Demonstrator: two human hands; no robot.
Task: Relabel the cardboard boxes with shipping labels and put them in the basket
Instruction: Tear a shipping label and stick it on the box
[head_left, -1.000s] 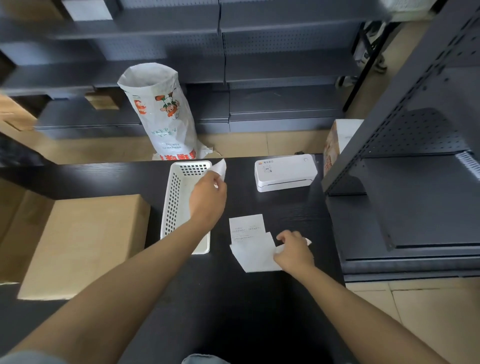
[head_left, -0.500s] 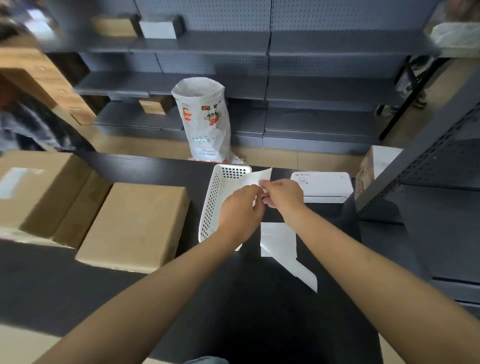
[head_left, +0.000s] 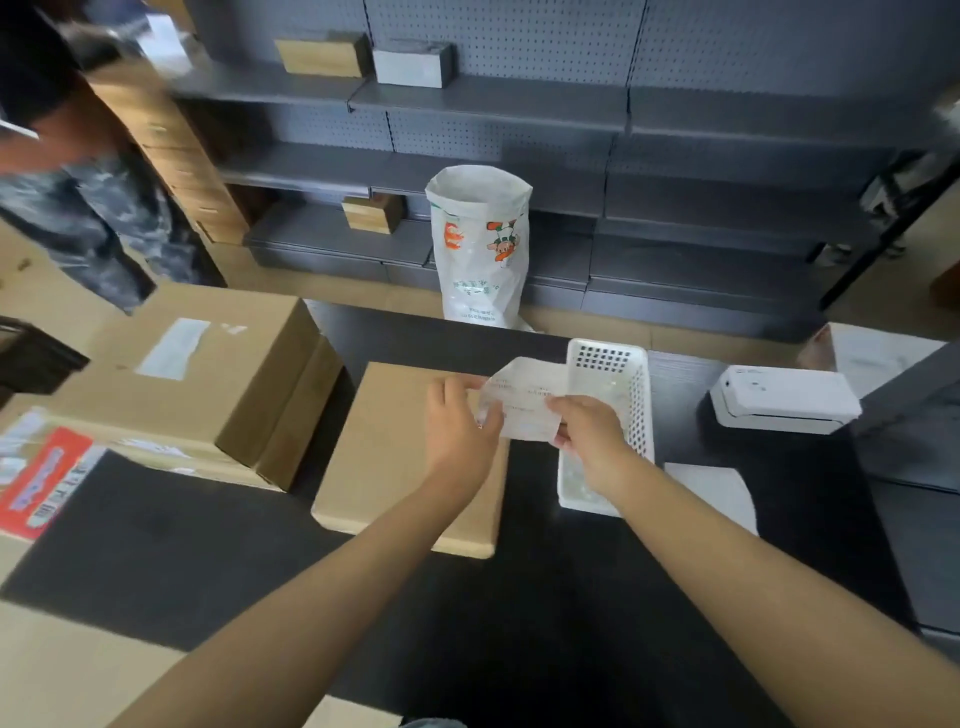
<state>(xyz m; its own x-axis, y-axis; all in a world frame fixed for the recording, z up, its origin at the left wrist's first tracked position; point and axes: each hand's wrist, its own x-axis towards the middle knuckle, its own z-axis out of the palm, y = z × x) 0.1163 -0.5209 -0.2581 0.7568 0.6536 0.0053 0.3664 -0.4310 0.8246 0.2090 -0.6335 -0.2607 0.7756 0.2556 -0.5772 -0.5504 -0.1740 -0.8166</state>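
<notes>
So a shipping label (head_left: 524, 405) is being held up between both hands, above the black table (head_left: 519, 597), right over the gap between the flat cardboard box (head_left: 395, 447) and the white basket (head_left: 618, 395). The left hand (head_left: 457, 421) is pinching the label's left edge, thumb and fingers closed on the paper. The right hand (head_left: 587, 431) is gripping the lower right corner, fingers curled around it. The label is a bit curled and tilted, with faint print that can't be read.

The flat box is lying on the table just left of the basket, partly covered by the left forearm. No label can be seen on its visible top. Further left, a bigger cardboard box (head_left: 197, 369) is stacked on other boxes, with a pale sticker patch (head_left: 174, 347) on its top face. A red and white printed carton (head_left: 36, 478) is seen at the far left edge.

The basket is perforated plastic and sits long-ways on the table. Whether anything's in it can't really be told. A white sheet of paper (head_left: 717, 493) is lying on the table to its right, and a small white label printer (head_left: 779, 397) is parked further back on the right. A white printed sack (head_left: 480, 249) is standing on the floor behind the table, in front of grey metal shelving (head_left: 675, 119) with a few small boxes on it. Another person's patterned trousers (head_left: 88, 218) are visible at top left, blurred.
</notes>
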